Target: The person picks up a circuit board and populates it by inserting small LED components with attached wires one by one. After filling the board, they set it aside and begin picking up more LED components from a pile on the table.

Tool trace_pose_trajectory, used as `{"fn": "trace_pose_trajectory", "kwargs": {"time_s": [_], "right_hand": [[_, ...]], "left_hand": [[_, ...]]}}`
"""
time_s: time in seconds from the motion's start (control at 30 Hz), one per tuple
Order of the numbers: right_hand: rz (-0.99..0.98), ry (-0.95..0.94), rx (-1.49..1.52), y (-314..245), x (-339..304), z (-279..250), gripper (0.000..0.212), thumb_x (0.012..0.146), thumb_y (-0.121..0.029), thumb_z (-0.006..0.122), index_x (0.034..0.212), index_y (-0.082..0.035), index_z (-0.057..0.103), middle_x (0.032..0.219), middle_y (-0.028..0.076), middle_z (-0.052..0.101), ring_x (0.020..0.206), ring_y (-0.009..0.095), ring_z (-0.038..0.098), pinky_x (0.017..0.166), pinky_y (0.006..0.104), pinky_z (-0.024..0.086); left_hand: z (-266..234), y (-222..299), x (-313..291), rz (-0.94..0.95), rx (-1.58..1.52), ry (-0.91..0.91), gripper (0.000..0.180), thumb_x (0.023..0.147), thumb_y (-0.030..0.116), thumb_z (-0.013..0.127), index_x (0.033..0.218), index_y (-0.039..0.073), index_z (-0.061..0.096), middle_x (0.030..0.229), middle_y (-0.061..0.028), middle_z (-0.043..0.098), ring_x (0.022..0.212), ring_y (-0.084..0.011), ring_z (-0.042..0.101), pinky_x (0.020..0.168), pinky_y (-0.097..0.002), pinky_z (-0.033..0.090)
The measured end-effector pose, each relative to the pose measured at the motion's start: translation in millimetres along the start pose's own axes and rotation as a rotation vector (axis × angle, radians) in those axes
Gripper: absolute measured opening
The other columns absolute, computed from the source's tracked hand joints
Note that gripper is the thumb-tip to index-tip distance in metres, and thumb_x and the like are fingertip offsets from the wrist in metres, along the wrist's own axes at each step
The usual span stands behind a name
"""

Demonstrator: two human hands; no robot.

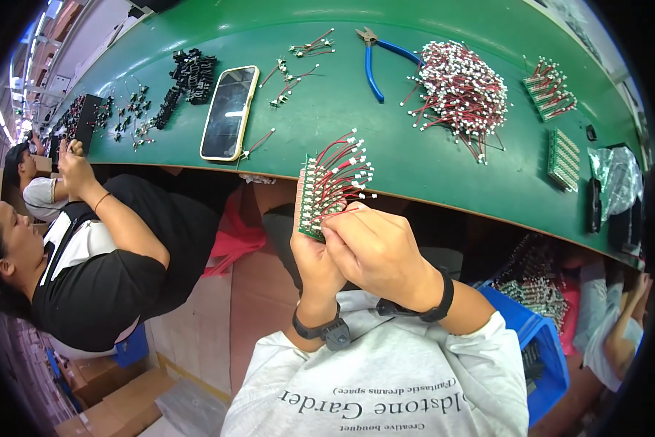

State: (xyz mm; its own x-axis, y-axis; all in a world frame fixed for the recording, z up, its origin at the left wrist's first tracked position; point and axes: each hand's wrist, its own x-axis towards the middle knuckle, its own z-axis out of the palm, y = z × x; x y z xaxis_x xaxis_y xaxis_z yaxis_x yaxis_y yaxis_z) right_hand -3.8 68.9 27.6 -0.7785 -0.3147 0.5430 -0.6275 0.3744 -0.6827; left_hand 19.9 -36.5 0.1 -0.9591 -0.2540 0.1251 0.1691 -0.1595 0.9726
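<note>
My left hand (314, 268) is closed around the lower end of a green circuit board panel (311, 191), which stands nearly upright just off the table's near edge. Rows of small pale parts cover the panel. Red wire leads (345, 166) with white plugs fan out from its right side. My right hand (382, 247) is pressed against the panel's lower part, fingers pinched at a red wire (334, 213); the fingertips partly hide it.
On the green table (283, 138) lie a phone (229, 113), blue-handled pliers (373, 69), a heap of red wire leads (462, 91), and more panels (562, 159). A blue bin (542, 349) stands at my right. A co-worker (101, 262) sits at my left.
</note>
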Motion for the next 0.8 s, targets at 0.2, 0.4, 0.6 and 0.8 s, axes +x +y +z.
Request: {"fn": "trace_pose_trajectory", "kwargs": {"time_s": [0.2,0.4,0.6,0.8], "right_hand": [[-0.011,-0.055,-0.105,-10,1,-9,0.017,0.074,0.000,0.069,0.089,0.001,0.062,0.074,0.010,0.059,0.061,0.026,0.062,0.053,0.0357,0.050],[-0.024,-0.076,-0.077,-7,0,-10,0.017,0.074,0.000,0.069,0.089,0.000,0.061,0.073,0.009,0.056,0.058,0.026,0.059,0.051,0.0352,0.048],[-0.056,-0.052,-0.156,-1,-9,-7,0.018,0.073,0.000,0.070,0.088,0.000,0.061,0.071,0.009,0.055,0.058,0.024,0.057,0.050,0.0344,0.047],[-0.081,-0.041,-0.153,-1,-6,-9,0.014,0.073,-0.001,0.068,0.083,-0.003,0.059,0.068,0.007,0.051,0.056,0.022,0.055,0.049,0.0329,0.046]], "left_hand": [[-4,-1,4,0.050,0.173,-0.032,0.049,0.094,0.009,0.058,0.139,-0.003,0.042,0.118,-0.0106,0.065,0.098,-0.0142,0.063,0.085,-0.0282,0.051],[-7,-9,1,0.101,0.248,-0.029,0.071,0.091,0.012,0.061,0.152,-0.004,0.027,0.132,-0.0157,0.060,0.104,-0.0162,0.063,0.089,-0.0284,0.050],[-6,-20,-1,0.154,0.175,-0.029,0.073,0.096,0.027,0.064,0.150,-0.005,0.029,0.144,-0.0171,0.051,0.114,-0.0165,0.058,0.094,-0.0286,0.047],[2,-9,-2,0.099,0.179,-0.029,0.066,0.090,0.008,0.063,0.148,-0.006,0.033,0.142,-0.0168,0.053,0.116,-0.0179,0.058,0.100,-0.0312,0.046]]}}
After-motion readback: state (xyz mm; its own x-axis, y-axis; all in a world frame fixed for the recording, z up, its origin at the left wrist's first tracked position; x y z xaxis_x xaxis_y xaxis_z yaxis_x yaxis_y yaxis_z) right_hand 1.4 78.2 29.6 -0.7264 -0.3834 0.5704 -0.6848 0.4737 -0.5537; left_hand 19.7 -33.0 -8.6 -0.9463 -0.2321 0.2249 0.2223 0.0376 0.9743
